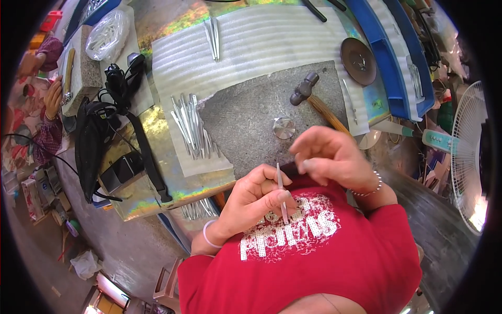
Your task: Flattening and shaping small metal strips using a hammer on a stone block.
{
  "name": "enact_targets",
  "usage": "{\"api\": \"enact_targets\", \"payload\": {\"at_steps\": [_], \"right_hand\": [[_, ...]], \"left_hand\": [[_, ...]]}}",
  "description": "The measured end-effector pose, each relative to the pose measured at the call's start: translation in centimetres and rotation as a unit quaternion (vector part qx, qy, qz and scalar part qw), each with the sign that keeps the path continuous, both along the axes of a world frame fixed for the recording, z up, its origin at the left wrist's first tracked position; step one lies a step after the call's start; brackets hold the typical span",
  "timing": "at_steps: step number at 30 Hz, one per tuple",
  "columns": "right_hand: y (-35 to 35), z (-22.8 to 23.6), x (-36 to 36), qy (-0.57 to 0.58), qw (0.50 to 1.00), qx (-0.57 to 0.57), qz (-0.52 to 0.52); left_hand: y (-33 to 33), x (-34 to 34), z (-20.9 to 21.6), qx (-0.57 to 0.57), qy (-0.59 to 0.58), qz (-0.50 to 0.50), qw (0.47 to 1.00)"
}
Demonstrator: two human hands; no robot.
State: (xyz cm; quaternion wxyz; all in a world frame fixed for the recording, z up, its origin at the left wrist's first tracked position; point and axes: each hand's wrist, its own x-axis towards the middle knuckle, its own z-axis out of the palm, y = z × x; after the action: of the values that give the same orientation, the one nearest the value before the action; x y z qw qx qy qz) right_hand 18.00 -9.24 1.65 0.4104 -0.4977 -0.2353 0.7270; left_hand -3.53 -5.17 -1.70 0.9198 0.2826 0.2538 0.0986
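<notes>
Pinching a thin metal strip (281, 187) in our left hand (254, 198); right hand (327, 155) hovers loosely curled, grasping nothing, hammer (312, 97) on bench (246, 112) beyond.

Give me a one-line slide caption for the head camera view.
Left hand grips a thin metal strip, right hand open beside it, above a hammer and a pile of metal strips.

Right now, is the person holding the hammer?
No, the hammer lies on the grey stone slab, while the left hand pinches a thin metal strip and the right hand holds nothing.
</notes>
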Motion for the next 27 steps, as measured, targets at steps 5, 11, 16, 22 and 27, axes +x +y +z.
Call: {"api": "enact_targets", "payload": {"at_steps": [5,11,16,22,27], "right_hand": [[0.6,1.5,3.2,-0.187,0.973,0.104,-0.090],[3.8,0.7,7.6,-0.342,0.913,0.193,-0.109],[9.4,-3.1,12.5,-0.524,0.808,0.259,-0.072],[18.0,-7.0,15.6,-0.760,0.602,0.244,-0.022],[23.1,-10.8,19.8,-0.834,0.530,0.152,0.003]], "left_hand": [[0.2,0.2,0.0,0.014,0.002,-0.007,1.000],[0.6,0.4,0.3,0.028,-0.009,-0.011,1.000],[0.5,0.3,0.4,0.031,-0.009,-0.001,0.999],[0.7,0.0,0.6,0.045,0.016,0.029,0.998],[1.4,-0.2,0.9,0.065,0.006,0.028,0.997]]}}
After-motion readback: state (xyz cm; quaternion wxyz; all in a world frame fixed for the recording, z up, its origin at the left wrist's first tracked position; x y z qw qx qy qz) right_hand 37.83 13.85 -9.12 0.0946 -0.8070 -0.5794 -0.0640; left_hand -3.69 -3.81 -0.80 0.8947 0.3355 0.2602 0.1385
